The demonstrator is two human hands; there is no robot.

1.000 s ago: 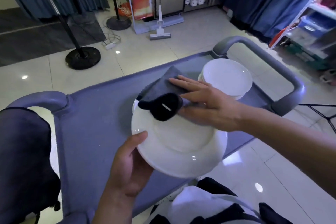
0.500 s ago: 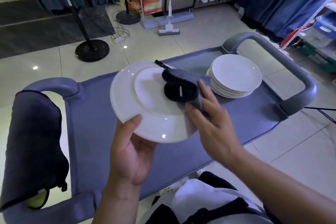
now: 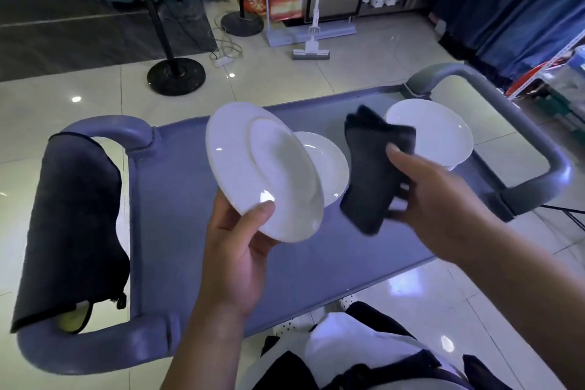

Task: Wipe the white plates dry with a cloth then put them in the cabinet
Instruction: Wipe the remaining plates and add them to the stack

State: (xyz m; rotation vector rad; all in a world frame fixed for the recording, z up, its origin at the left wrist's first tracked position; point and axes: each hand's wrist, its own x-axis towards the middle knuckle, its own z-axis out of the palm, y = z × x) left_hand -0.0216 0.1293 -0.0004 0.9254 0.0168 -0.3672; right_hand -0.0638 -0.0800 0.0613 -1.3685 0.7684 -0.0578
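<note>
Hands apart: left hand (image 3: 235, 258) grips tilted plate (image 3: 253, 165), right hand (image 3: 440, 203) pinches cloth (image 3: 370, 168) above cart (image 3: 177, 199).

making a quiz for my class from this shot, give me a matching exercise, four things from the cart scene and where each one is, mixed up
Things:
1. tilted plate
2. grey cloth
3. plate stack
4. dark towel

Places:
A. draped over the cart handle on the left
B. standing on the cart top at its right end
C. gripped in the right hand, off the plates
D. held by its lower rim in the left hand

Pairs: 1-D, 2-C, 3-B, 4-A
</note>
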